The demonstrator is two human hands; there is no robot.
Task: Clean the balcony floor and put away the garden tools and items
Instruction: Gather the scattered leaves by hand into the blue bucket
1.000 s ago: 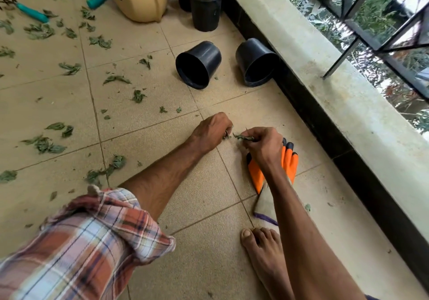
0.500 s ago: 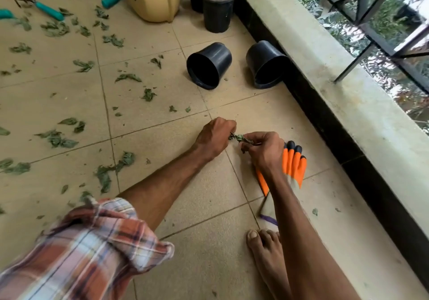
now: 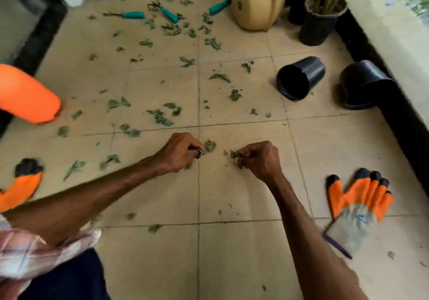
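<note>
Two hands work low over the tiled floor [image 3: 243,195] near the middle of my view. My left hand [image 3: 180,152] is curled closed with bits of green leaf pinched at its fingertips, and a loose leaf [image 3: 210,146] lies just beside it on the tile. My right hand [image 3: 260,158] is closed around a small clump of leaves [image 3: 236,154], held just off the floor.

Scattered leaves [image 3: 162,116] cover the tiles from the middle out to the far side. Far away lie three teal-handled garden tools [image 3: 133,15], the rightmost one touching a cream watering can [image 3: 257,0]. Right of the can stands a potted plant [image 3: 321,19] in a black pot. Two empty black pots lie tipped on their sides at the right: one [image 3: 299,78] in the open, the other [image 3: 363,85] against the black base of the parapet wall.

Near right, an orange and grey glove [image 3: 357,207] lies flat on the floor; a small blue mark shows on its grey cuff, too blurred to read. Its partner glove [image 3: 19,187] sits at the near left edge. An orange object [image 3: 25,94] pokes in from the left; I cannot tell what it is. A small dark logo on the watering can is illegible.
</note>
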